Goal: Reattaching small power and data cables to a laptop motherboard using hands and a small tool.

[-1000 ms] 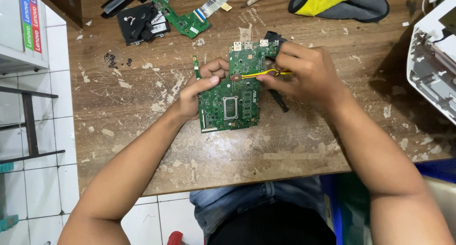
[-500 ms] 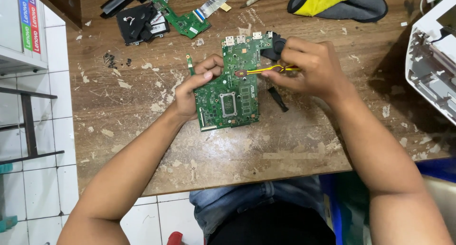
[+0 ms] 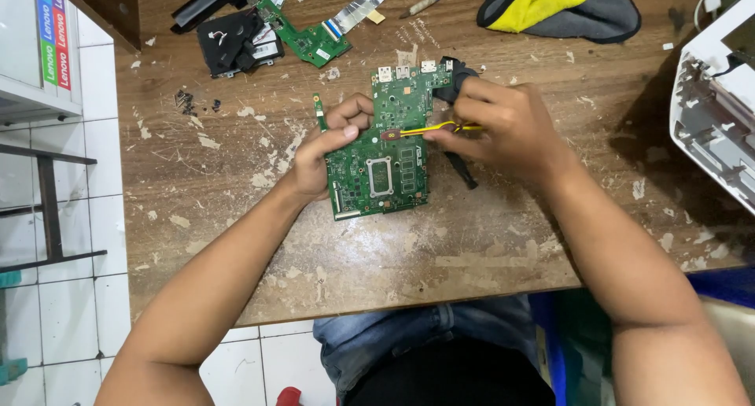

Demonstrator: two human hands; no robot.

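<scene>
The board (image 3: 385, 146) is lying flat on the surface (image 3: 487, 241), its long axis running away from the person, ports at the far edge. The left hand (image 3: 326, 150) is pinning it from the left side, fingers curled over the left edge and thumb pressing on top, so that hand is closed on the board. The right hand (image 3: 503, 127) is coming in from the right, fingers pinched shut around a thin yellow tool (image 3: 432, 128) whose shaft is lying crosswise to the board, pointing left. Its tip is touching a small dark red part (image 3: 389, 135) near the board's middle, just above the silver-framed chip socket (image 3: 380, 175). So the contact point is lying left of the right fingers and right of the left thumb, between the two hands, with the right hand doing the fine work. A black fan part (image 3: 456, 74) is peeking out behind the right knuckles, and a dark strip (image 3: 460, 170) is sticking out below the hand; whether either is joined to the board cannot be told. Farther back a second green board (image 3: 303, 28), a black part (image 3: 236, 44) and a yellow and grey cloth (image 3: 558, 5) are lying well apart from the hands
</scene>
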